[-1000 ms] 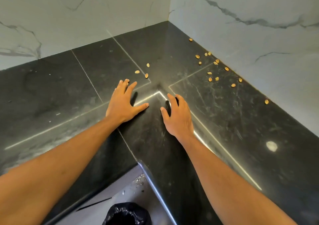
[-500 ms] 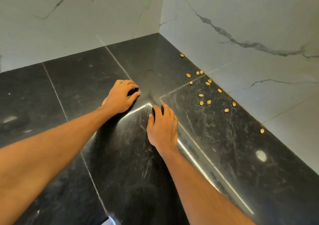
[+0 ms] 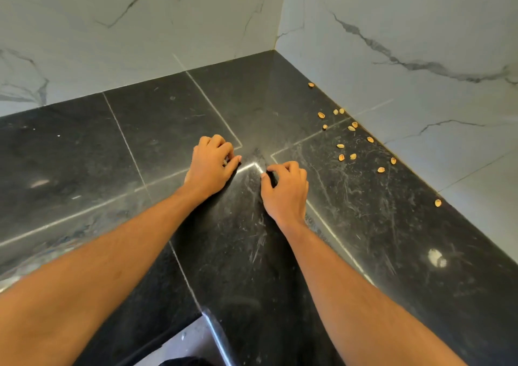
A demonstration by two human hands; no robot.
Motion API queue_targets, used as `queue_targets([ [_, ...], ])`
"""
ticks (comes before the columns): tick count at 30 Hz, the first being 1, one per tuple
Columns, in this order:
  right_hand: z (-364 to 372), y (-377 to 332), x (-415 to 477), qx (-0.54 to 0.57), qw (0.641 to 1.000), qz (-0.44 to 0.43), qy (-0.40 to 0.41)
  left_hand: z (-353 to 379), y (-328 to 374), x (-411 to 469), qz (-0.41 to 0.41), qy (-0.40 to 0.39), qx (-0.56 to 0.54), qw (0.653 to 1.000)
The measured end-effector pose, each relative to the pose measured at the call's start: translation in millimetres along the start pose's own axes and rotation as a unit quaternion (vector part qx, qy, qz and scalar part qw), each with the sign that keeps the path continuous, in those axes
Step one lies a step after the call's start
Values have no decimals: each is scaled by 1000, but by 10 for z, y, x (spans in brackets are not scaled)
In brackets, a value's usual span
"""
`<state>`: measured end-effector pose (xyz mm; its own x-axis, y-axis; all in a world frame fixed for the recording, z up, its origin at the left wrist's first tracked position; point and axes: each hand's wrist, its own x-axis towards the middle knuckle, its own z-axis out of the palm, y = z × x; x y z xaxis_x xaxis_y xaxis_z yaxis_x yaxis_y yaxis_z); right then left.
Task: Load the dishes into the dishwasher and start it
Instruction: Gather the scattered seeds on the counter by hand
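Note:
No dishes and no dishwasher are in view. Both my hands lie on a black stone countertop (image 3: 392,225) in a corner. My left hand (image 3: 211,166) has its fingers curled under, with a pale bit showing between the fingertips; the three nut shells that lay there are hidden beneath it. My right hand (image 3: 286,189) rests a little to the right with fingers and thumb curled, and nothing shows inside it. The two hands are apart, on either side of a bright seam.
Several loose nut shells (image 3: 340,146) are scattered along the right marble wall (image 3: 406,29), one further out (image 3: 437,203). Another marble wall (image 3: 140,29) closes the back. The counter's inner corner edge (image 3: 215,335) is near the bottom, with a dark bag (image 3: 185,362) below.
My left hand slid forward over the three shells and curled its fingers around them. The right hand's straight fingers have curled too. The camera shifted.

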<state>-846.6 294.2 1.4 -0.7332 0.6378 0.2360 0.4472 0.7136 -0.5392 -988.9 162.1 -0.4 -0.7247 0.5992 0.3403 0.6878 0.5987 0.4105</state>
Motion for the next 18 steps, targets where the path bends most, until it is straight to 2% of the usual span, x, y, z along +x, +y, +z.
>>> queue_targets([
  [3, -41, 45, -95, 0, 1000, -5, 10, -29, 29, -130, -78, 25, 96, 992],
  [5, -58, 96, -166, -26, 999, -41, 4, -51, 36, -139, -82, 17, 113, 990],
  [10, -145, 232, -252, -56, 993, -103, -7, -67, 91, -170, -69, 7, 63, 996],
  [18, -256, 228, -277, -139, 975, -173, -10, -102, 161, -167, -73, -10, 56, 996],
])
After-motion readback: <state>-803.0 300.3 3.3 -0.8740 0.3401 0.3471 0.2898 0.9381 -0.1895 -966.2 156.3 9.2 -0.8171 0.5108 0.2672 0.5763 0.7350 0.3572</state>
